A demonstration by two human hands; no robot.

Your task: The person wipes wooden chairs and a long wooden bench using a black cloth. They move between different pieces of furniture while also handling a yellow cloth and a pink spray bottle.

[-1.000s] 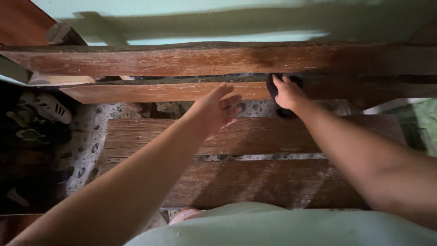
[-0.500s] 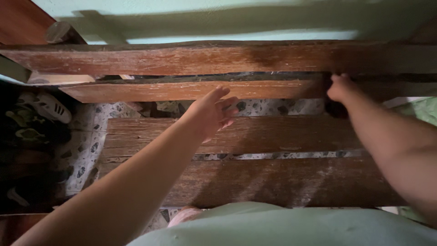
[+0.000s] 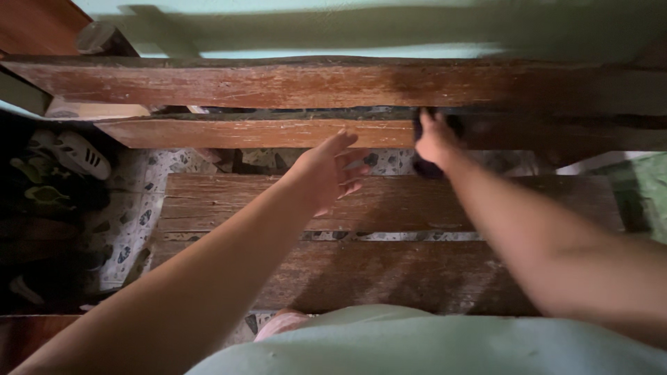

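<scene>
The right hand (image 3: 434, 139) presses a dark cloth (image 3: 425, 165) against the far rail of the wooden bench (image 3: 389, 201), fingers closed over the cloth, which shows as a dark fold above and below the knuckles. It sits at the lower of two back slats (image 3: 278, 132), right of the middle, where the wood falls into shadow. The left hand (image 3: 330, 170) hangs in the air over the far part of the seat, loosely open with the fingers spread and slightly curled, holding nothing and touching nothing; it is near the right hand but apart from it.

Between the upper slat (image 3: 278, 83) and the lower one runs a narrow dark gap, and another gap separates the lower slat from the seat boards. The seat has two wide planks with a thin slit between them, through which speckled terrazzo floor (image 3: 132, 222) shows. The planks are worn and scratched, bare along their whole length.

Past the bench's left end, several shoes (image 3: 69, 156) lie on the floor in dim light. A pale green wall (image 3: 313, 31) stands behind the bench. The person's light green garment (image 3: 417, 344) fills the near edge.
</scene>
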